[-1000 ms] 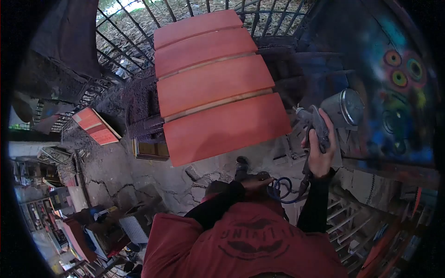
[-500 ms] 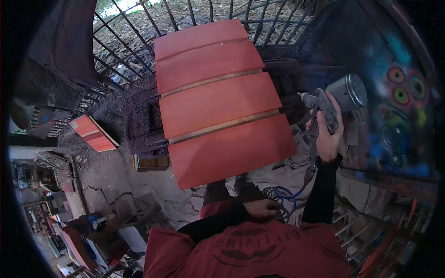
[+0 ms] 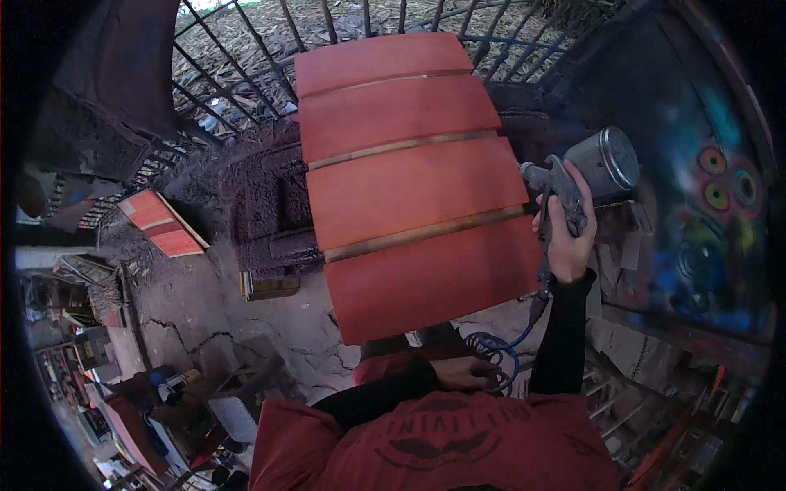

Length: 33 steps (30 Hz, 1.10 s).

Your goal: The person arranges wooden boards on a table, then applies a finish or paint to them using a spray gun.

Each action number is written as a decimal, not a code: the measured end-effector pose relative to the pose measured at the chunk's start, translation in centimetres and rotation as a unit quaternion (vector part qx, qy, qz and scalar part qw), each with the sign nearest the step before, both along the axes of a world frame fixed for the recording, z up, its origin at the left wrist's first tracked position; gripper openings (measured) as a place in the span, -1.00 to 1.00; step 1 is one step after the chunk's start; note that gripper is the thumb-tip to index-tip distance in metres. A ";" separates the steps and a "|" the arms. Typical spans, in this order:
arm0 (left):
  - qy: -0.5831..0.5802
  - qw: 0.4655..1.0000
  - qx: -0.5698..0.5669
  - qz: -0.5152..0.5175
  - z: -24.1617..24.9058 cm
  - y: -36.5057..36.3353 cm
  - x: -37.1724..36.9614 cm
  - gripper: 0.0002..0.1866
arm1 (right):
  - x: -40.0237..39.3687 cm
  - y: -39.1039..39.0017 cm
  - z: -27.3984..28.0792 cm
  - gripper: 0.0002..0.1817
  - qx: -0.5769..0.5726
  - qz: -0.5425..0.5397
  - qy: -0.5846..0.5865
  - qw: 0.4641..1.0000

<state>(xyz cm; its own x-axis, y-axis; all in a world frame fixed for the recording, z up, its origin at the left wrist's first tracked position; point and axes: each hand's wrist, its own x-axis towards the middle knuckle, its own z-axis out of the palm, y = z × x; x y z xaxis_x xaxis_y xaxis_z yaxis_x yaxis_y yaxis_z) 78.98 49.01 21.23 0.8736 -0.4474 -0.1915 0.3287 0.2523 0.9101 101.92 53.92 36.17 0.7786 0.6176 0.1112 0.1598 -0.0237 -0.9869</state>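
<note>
Four red panels lie in a row on a support, among them the top one (image 3: 385, 61) and the nearest one (image 3: 434, 282), with narrow gaps between them. My right hand (image 3: 571, 237) is wrapped round the handle of a metal spray gun (image 3: 565, 184), whose nozzle points left at the right edge of the panels. A metal cup (image 3: 604, 161) is fixed to the gun. Below the nearest panel, my left hand (image 3: 465, 372) rests by my body, near a coiled blue hose (image 3: 508, 348); its fingers curl at the hose and are partly hidden.
Metal bars (image 3: 327, 20) stand behind the panels. On the right is a dark sheet (image 3: 688, 188) with coloured paint spots. A red and orange board (image 3: 164, 225) lies at the left, above cracked floor (image 3: 205, 311). Tools and boxes fill the lower left.
My right hand and the spray gun have shifted slightly left and are closer to the panels' edge. The panels appear further right and slightly rotated in view.
</note>
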 end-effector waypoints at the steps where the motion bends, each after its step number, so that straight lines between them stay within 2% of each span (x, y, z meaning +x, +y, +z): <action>1: 0.010 1.000 0.012 -0.007 0.2 0.3 -0.2 -0.38 | -0.4 0.3 0.1 -0.54 -0.010 0.010 -0.002 1.000; 8: -0.003 1.000 -0.019 0.012 0.7 1.5 -1.3 -0.37 | -4.0 2.8 0.5 -0.52 -0.047 0.068 -0.007 0.997; 10: -0.011 0.998 -0.026 -0.055 0.2 1.7 -1.5 -0.45 | -5.1 3.5 0.6 -0.52 -0.045 0.088 -0.004 0.995; 11: -0.011 0.998 -0.026 -0.052 0.8 2.1 -1.8 -0.45 | -5.7 3.9 0.6 -0.52 -0.043 0.104 -0.004 0.994; 13: 0.023 1.000 -0.006 -0.007 2.0 3.0 -2.5 -0.31 | -6.8 4.7 0.6 -0.52 -0.045 0.120 -0.009 0.992; 17: -0.005 1.000 0.023 -0.003 -1.0 1.7 -3.7 -0.26 | -9.1 6.4 0.8 -0.52 -0.043 0.153 -0.016 0.987; 19: -0.045 0.992 0.114 -0.010 -1.1 2.0 -4.3 -0.24 | -10.3 7.2 0.7 -0.53 -0.038 0.169 -0.021 0.985; 20: -0.043 0.993 0.114 -0.005 -0.9 2.4 -4.5 -0.24 | -10.7 7.7 0.7 -0.53 -0.032 0.181 -0.019 0.983; 22: 0.006 1.000 0.008 -0.015 -0.1 3.2 -5.0 -0.23 | -11.6 8.6 0.6 -0.52 -0.027 0.198 -0.015 0.980; 23: 0.007 1.000 0.008 -0.010 -0.3 3.3 -5.3 -0.23 | -12.1 9.1 0.4 -0.52 -0.020 0.210 -0.017 0.977; 26: -0.020 1.000 0.007 0.022 -2.2 2.4 -6.1 -0.31 | -13.6 10.5 0.4 -0.52 -0.013 0.237 -0.023 0.971; 28: -0.241 0.950 0.096 0.174 -4.5 1.3 -6.7 -0.42 | -14.5 11.2 0.5 -0.52 -0.015 0.248 -0.028 0.968; 29: -0.241 0.950 0.096 0.176 -3.0 2.4 -6.8 -0.42 | -15.0 11.6 0.5 -0.52 -0.010 0.259 -0.041 0.965; 31: -0.059 0.992 -0.081 0.083 -0.2 4.4 -7.0 -0.52 | -15.7 12.2 0.6 -0.52 -0.009 0.281 -0.052 0.958; 32: -0.060 0.991 -0.082 0.084 0.1 4.5 -7.0 -0.52 | -16.1 12.3 1.1 -0.52 -0.010 0.282 -0.053 0.958; 33: -0.052 0.989 -0.121 0.061 0.2 4.5 -6.8 -0.53 | -16.6 12.6 1.7 -0.52 0.000 0.282 -0.003 0.959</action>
<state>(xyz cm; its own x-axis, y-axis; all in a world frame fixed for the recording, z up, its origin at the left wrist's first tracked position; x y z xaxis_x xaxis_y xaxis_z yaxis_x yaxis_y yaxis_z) 72.15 53.53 21.39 0.9331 -0.3595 0.0016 0.1908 0.4991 0.8453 85.34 66.48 37.87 0.3193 0.9408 0.1138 0.1523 0.0676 -0.9860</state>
